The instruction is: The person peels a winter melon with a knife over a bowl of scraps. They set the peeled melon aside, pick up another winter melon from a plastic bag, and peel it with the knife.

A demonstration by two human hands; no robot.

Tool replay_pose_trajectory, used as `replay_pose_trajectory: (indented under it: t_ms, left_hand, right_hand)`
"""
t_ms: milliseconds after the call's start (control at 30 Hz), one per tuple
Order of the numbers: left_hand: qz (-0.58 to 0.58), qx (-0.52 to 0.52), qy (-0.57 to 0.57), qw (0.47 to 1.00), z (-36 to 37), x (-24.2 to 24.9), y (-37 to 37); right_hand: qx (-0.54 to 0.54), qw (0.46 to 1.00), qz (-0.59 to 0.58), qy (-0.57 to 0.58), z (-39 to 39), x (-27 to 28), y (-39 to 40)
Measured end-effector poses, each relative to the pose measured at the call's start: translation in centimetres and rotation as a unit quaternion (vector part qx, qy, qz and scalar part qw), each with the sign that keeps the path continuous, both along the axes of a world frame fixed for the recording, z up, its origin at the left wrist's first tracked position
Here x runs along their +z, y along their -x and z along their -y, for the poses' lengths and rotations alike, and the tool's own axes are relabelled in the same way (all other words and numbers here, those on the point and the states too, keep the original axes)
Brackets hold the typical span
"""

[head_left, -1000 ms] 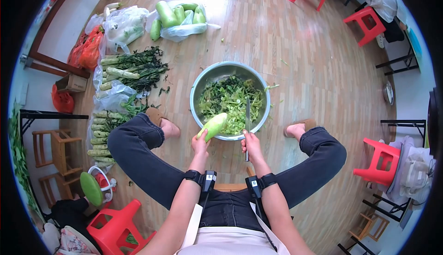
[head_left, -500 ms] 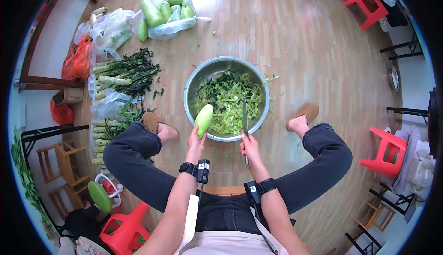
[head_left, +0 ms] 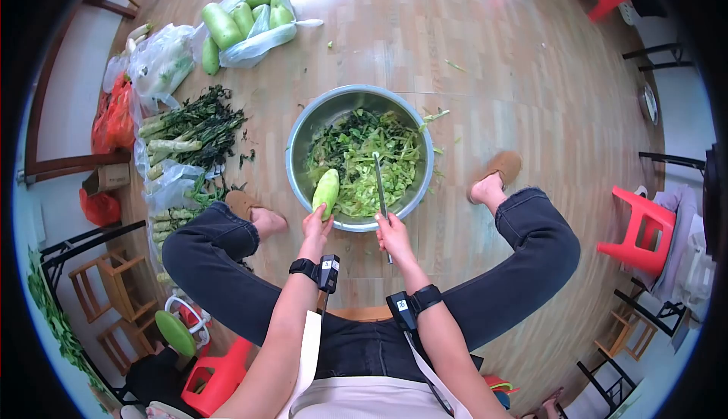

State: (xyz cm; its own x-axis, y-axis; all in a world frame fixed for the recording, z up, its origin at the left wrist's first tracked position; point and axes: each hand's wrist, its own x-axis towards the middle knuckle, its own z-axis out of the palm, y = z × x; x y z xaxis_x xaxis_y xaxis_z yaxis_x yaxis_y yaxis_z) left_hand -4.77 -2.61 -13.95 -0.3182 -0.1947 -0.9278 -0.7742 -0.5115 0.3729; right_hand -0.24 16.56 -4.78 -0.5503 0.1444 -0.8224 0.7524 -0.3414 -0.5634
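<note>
A large metal basin (head_left: 296,163) full of chopped green vegetables (head_left: 368,172) stands on the floor between my feet. My left hand (head_left: 317,225) holds a pale green gourd (head_left: 326,194) by its lower end, above the basin's lower left rim. In my right hand (head_left: 392,235) is the handle of a long knife (head_left: 380,184). Its blade points up and slightly left, over the chopped pieces, apart from the gourd.
Leafy stalks (head_left: 193,134) lie on plastic at the left. A bag of large green gourds (head_left: 258,42) sits at the upper left. Red stools stand at the right (head_left: 641,229), upper right and lower left (head_left: 216,377). Brown slippers (head_left: 504,166) are on both my feet.
The view has shifted and turned slightly. The knife has moved left, nearer the gourd, and its blade now tilts left. Both hands keep their holds.
</note>
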Motion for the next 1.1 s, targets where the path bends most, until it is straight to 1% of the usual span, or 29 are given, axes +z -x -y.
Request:
replay_pose_trajectory:
  t_ms: [33, 100, 133, 167, 200, 233, 267, 300, 333, 367, 433, 500, 567, 667, 767, 833, 867, 900, 967, 1033, 1100]
  left_hand:
    - [-0.002, -0.006, -0.001, 1.0, -0.3, 0.0, -0.1]
    - [0.022, -0.08, 0.136, 0.987, -1.1, 0.0, -0.4]
    - [0.018, -0.084, 0.136, 0.987, -1.4, 0.0, -0.6]
    - [0.018, -0.166, 0.228, 0.959, -1.6, 0.0, -0.9]
    - [0.016, -0.244, 0.318, 0.916, -1.7, 0.0, -1.3]
    - [0.01, -0.245, 0.319, 0.915, -1.2, -1.6, -2.0]
    - [-0.023, -0.29, 0.362, 0.885, -0.2, -4.5, -2.9]
    - [-0.056, -0.334, 0.404, 0.85, 0.0, -4.4, -3.1]
    - [-0.072, -0.352, 0.407, 0.84, 0.1, -4.3, -3.4]
    - [-0.077, -0.352, 0.411, 0.838, 0.1, -4.2, -3.6]
    - [-0.061, -0.362, 0.274, 0.889, -0.9, -1.0, -3.4]
    - [-0.055, -0.367, 0.205, 0.906, -1.9, 2.3, -3.7]
    - [-0.053, -0.387, 0.165, 0.905, -1.8, 3.3, -4.2]
    - [-0.055, -0.398, 0.153, 0.903, -1.3, 3.5, -5.1]
    - [-0.057, -0.374, 0.152, 0.913, -0.6, 3.0, -6.1]
    - [-0.065, -0.363, 0.154, 0.917, -0.2, 3.2, -6.4]
    - [-0.07, -0.359, 0.156, 0.917, 0.0, 3.4, -6.5]
    - [-0.077, -0.346, 0.158, 0.922, 0.2, 3.2, -6.6]
    - [-0.085, -0.299, 0.114, 0.943, 0.7, 2.6, -6.8]
    - [-0.105, -0.268, 0.113, 0.951, 0.9, 2.7, -6.9]
    - [-0.12, -0.253, 0.098, 0.955, 1.1, 2.7, -6.8]
  right_hand:
    - [-0.006, 1.0, -0.002, -0.001, 0.0, 0.0, 0.0]
    - [0.005, 1.0, -0.019, -0.011, -0.1, 0.1, -0.2]
    - [0.006, 1.0, -0.023, -0.016, -0.1, 0.0, -0.3]
    - [0.002, 0.999, -0.027, -0.018, -0.2, 0.0, -0.4]
    - [0.008, 0.999, -0.031, -0.031, -0.2, -0.2, -0.6]
    - [0.014, 0.998, -0.036, -0.044, -0.2, -0.3, -0.7]
    - [0.011, 0.998, -0.041, -0.044, -0.3, -0.3, -0.8]
    - [0.031, 0.998, -0.035, -0.049, -0.4, -0.4, -1.0]
    - [0.05, 0.997, -0.031, -0.053, -0.4, -0.3, -1.0]
    - [0.048, 0.997, -0.037, -0.051, -0.3, -0.9, -1.2]
    - [0.103, 0.985, -0.045, -0.132, 0.0, -3.0, -1.8]
    - [0.129, 0.98, -0.034, -0.15, 0.1, -3.5, -2.1]
    - [0.143, 0.976, -0.047, -0.158, 0.0, -3.0, -2.1]
    - [0.161, 0.972, -0.055, -0.165, 0.3, -3.0, -1.9]
    - [0.183, 0.965, -0.053, -0.18, 0.8, -2.8, -1.8]
    - [0.223, 0.94, -0.103, -0.239, 1.5, -3.5, -1.9]
    - [0.233, 0.935, -0.111, -0.242, 1.8, -3.8, -2.1]
    - [0.245, 0.932, -0.109, -0.243, 2.1, -2.7, -1.9]
    - [0.269, 0.922, -0.124, -0.249, 3.2, -0.6, -1.3]
    - [0.257, 0.925, -0.099, -0.26, 4.3, 0.8, -1.2]
    - [0.249, 0.913, -0.162, -0.278, 5.5, -0.4, -1.6]
